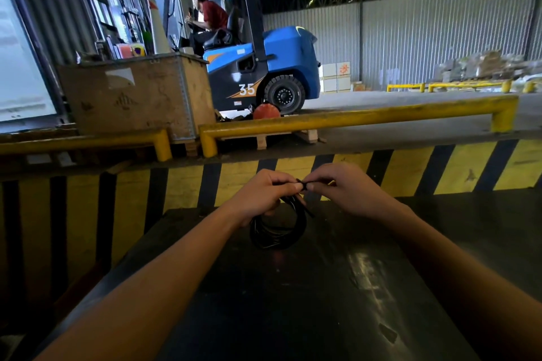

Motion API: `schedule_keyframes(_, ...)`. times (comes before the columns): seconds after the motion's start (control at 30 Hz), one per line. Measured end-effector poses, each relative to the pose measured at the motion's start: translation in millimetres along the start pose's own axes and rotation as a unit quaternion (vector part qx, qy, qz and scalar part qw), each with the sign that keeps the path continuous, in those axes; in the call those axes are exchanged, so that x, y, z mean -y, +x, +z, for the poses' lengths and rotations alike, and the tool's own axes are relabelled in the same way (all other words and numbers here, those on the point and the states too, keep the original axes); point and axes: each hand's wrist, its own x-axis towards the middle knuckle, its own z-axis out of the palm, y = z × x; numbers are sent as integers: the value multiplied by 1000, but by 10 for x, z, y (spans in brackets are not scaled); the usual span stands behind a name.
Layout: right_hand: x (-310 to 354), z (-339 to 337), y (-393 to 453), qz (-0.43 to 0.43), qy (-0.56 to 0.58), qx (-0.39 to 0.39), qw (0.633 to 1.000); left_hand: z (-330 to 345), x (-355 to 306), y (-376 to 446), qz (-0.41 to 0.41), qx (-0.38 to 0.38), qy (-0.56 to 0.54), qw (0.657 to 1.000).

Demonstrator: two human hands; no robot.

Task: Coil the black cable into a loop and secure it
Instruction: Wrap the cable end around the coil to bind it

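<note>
The left hand (261, 193) is clenched around the top of the black cable (277, 227), which is already wound into a loop of several turns; the loop hangs from that fist and its lower curve rests on or just over the dark, glossy table (337, 287), at the far middle of it; which of the two I cannot tell. The right hand (343, 187) sits just to the right, its fingertips pinching a small black piece at the top of the coil, touching the left thumb; whether that piece is a tie or the cable's own end I cannot make out. Beyond the table runs a yellow-and-black striped kerb (410, 173), then a yellow guard rail (352, 119); farther off on the left a blue forklift (264, 73) stands beside a wooden crate (137, 94).
</note>
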Motion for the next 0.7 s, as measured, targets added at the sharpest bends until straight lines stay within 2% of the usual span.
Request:
schedule_keyframes(0.1, 12, -15, 18, 13, 5, -34, 999, -2, -44, 7, 5, -4, -13, 1000)
schedule_keyframes(0.17, -9, -30, 31, 66, 58, -88, 992, 12, -56, 5, 9, -10, -21, 1000)
schedule_keyframes(0.27, -57, -80, 38, 184, 248, -188, 933, 51, -48, -4, 11, -10, -32, 999)
schedule_keyframes(0.3, -62, -71, 30, 196, 261, -192, 925, 64, -46, -7, 12, -14, -38, 999)
schedule_keyframes(0.4, -23, -6, -10, 176, 243, -178, 937, 91, -37, -10, 14, -31, -53, 998)
schedule_keyframes(0.5, -52, -66, -25, 151, 223, -203, 941, 88, -15, -26, 16, -62, -63, 996)
schedule_keyframes(0.6, -128, -121, -39, 123, 109, -203, 965, 36, 6, -40, 16, -88, -99, 991)
schedule_keyframes(0.7, -131, -86, -54, 105, 28, -167, 980, 22, -22, -36, 30, -87, -124, 988)
